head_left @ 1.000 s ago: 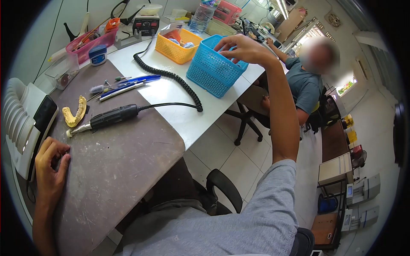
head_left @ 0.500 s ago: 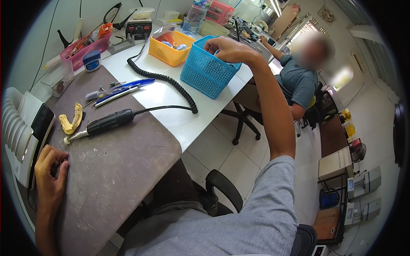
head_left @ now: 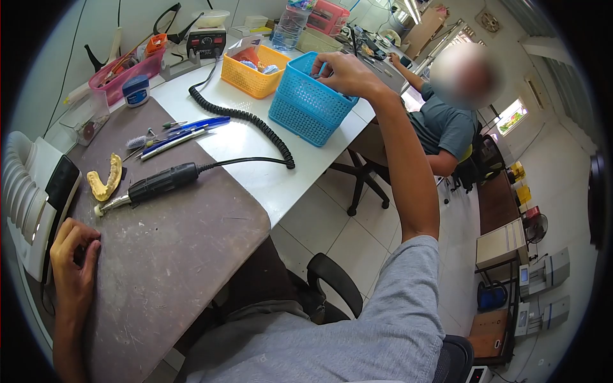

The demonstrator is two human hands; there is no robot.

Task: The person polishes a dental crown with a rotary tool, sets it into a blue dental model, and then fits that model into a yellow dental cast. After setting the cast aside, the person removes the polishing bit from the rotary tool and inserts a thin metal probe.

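My right hand is over the rim of a blue perforated basket, its fingertips just inside; what they hold, if anything, is hidden. My left hand rests at the left side of the brown mat, fingers curled and the thumb near the fingertips, with anything between them too small to make out. Above it on the mat lies a black handpiece with a pale tip. A yellowish dental model sits beside the handpiece. Pens and slim tools lie farther back.
A yellow basket stands left of the blue one, with a coiled black cord in front. A white ribbed device is at far left. Behind are a pink tray, blue-lidded jar and bottle. A person sits beyond.
My right hand has lifted slightly out of the blue basket, and its fingers show more. My left hand stays in place.
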